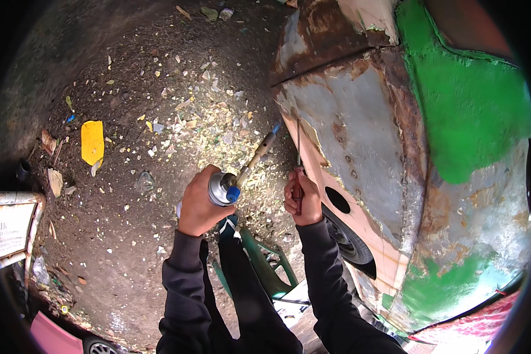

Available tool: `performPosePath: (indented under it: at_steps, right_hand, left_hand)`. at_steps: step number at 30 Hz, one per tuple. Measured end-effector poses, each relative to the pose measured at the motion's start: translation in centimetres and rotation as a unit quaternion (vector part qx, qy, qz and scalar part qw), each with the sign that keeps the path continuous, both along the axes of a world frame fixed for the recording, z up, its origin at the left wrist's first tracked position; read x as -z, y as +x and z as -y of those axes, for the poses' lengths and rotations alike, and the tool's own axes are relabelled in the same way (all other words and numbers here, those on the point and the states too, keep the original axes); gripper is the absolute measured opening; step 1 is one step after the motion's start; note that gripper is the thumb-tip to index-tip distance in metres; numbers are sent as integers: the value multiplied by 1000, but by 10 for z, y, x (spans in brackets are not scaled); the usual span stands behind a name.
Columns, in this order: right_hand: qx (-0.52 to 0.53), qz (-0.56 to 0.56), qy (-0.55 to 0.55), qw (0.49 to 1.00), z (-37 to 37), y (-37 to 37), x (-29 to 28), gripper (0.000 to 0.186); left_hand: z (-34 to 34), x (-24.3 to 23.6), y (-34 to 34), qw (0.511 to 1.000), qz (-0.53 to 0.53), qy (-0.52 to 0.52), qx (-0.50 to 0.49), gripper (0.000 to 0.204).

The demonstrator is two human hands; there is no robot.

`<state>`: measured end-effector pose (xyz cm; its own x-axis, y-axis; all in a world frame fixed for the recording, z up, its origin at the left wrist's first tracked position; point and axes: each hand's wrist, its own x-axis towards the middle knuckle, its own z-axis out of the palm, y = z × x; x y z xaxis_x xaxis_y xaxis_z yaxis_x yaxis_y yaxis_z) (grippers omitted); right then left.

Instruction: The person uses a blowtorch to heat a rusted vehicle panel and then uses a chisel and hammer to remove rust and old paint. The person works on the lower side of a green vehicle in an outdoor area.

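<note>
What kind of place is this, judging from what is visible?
Probably an outdoor car body repair yard. A rusted, stripped car panel with green patches stands on bare ground littered with paint chips, and the left hand holds a gas torch towards it.

Littered dirt ground beside the work

A flat yellow scrap (92, 141) lies far left on the dirt ground (135, 259), amid pale paint flakes (209, 127) scattered across the middle. A white printed board (9, 227) leans at the near left edge; a green plastic stool (265, 271) stands near, centre.
</note>
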<state>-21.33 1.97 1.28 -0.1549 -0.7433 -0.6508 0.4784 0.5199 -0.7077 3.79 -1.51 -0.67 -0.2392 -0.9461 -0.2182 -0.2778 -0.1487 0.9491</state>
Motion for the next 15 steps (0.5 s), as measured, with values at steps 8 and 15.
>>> performPosePath:
  at_steps: [8, 15]
  right_hand:
    - [35, 102, -36, 994, 3, 10, -20, 26]
    - [39, 140, -34, 989, 13, 14, -25, 24]
  left_hand:
    - [19, 1, -8, 999, 21, -14, 33, 52]
    - [33, 11, -14, 998, 27, -30, 57, 54]
